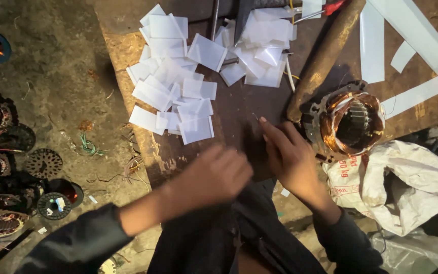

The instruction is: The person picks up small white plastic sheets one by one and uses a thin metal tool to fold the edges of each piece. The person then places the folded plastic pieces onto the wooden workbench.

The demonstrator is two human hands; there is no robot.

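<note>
My left hand (214, 172) is blurred with motion, its fingers curled, just below a heap of white cut paper slips (178, 91) on a dark wooden board (239, 106). Whether it holds a slip I cannot tell. My right hand (290, 155) lies flat with fingers together on the board's near edge, empty as far as I see. It sits right beside a motor stator with copper windings (351, 124), which stands on the board to its right.
A second heap of white slips (262, 45) and long white strips (406, 30) lie farther back. A rusty rod (323, 56) slants across the board. A white woven sack (411, 182) lies at right. Several motor stators and round parts (6, 167) sit on the floor at left.
</note>
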